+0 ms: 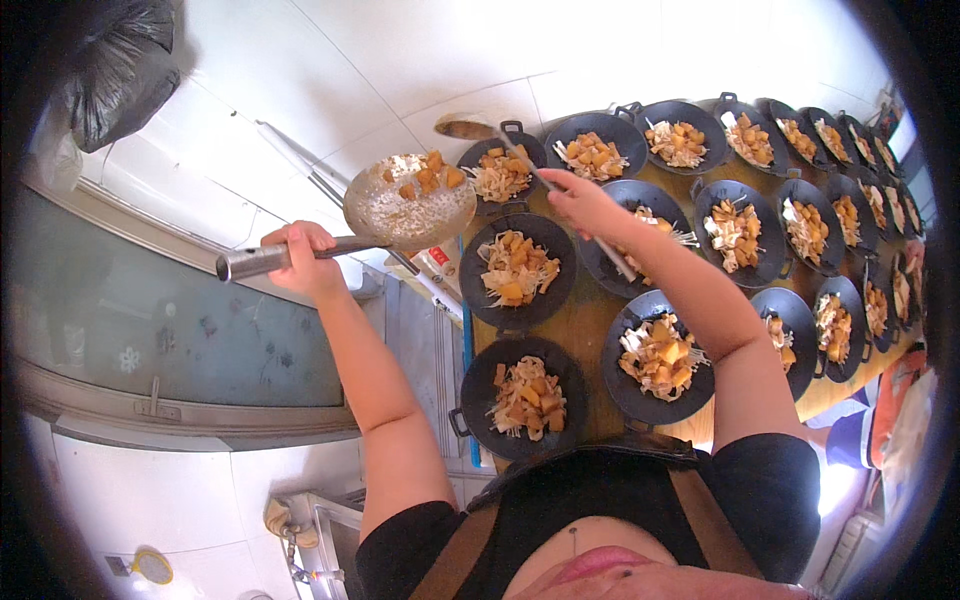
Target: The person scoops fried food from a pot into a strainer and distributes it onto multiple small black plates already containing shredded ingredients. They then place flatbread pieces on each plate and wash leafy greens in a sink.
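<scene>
My left hand [304,259] grips the thick metal handle of a round metal pan [397,214], raised near the wall. Several browned chunks, probably potato [427,180], lie at the pan's far side, and its inside is wet and speckled. My right hand [577,202] is closed around the long handle of a metal ladle [466,129]. The ladle's bowl hangs above and left of a small black wok [501,176] at the table's back left corner. That wok holds chunks over pale strands resembling enoki mushrooms. My right forearm partly hides another filled wok [611,255].
Rows of similarly filled black woks [521,397] cover the wooden table [592,352], extending right. A white tiled wall [465,45] stands behind. On the left are a frosted window [187,315] and a hanging black plastic bag [124,82]. A metal-framed fixture [330,540] is at lower left.
</scene>
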Demonstrator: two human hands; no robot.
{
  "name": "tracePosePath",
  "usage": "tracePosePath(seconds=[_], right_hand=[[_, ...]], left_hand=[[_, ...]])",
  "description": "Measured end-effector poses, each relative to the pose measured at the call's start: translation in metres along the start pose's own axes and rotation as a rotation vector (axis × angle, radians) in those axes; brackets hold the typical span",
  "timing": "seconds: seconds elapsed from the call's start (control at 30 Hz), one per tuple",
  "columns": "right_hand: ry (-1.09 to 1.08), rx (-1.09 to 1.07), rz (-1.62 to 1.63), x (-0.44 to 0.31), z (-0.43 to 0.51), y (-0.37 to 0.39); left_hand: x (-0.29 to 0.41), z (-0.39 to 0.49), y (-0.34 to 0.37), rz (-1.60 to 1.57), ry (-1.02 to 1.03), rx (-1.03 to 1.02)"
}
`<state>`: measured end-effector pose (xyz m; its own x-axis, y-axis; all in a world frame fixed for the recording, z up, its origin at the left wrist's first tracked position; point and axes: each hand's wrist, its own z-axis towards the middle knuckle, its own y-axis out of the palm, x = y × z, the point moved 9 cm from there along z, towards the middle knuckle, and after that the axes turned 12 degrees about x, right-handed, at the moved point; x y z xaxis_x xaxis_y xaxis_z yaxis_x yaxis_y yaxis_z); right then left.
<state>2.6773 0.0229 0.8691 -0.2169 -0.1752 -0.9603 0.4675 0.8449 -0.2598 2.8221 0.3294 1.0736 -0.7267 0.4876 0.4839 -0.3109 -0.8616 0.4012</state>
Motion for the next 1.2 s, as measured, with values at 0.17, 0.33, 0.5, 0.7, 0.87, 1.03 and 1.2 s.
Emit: tracePosePath(seconds=[0.17,0.33,0.5,0.7,0.87,1.03,1.2], right_hand=[[-0.161,0.063,-0.234,-0.029,-0.08,0.038],[-0.113,-0.018,-0.077,-0.033,-0.179,0.072],[-0.043,0.161,0.114,-0.032,-0.281,0.039],[0.143,0.104,0.48,0.0,-0.435,-0.039],[0.184,0.148,0.834,0.037,-0.627,-0.126],[0.212,0.366,1.043,0.106,-0.862,-0.219],[0.285,0.809,1.108,0.193,-1.093,-0.307]], left_hand=[[0.058,-0.02,-0.026,-0.095,-0.028,0.103],[0.119,-0.037,-0.058,-0.051,0.05,0.197],[0.166,-0.063,-0.058,-0.099,0.142,0.109],[0.242,-0.15,0.034,-0.406,0.062,-0.057],[0.339,-0.281,0.168,-0.643,-0.097,-0.221],[0.469,-0.493,0.322,-0.971,-0.435,-0.449],[0.638,-0.73,0.435,-1.34,-0.553,-0.716]])
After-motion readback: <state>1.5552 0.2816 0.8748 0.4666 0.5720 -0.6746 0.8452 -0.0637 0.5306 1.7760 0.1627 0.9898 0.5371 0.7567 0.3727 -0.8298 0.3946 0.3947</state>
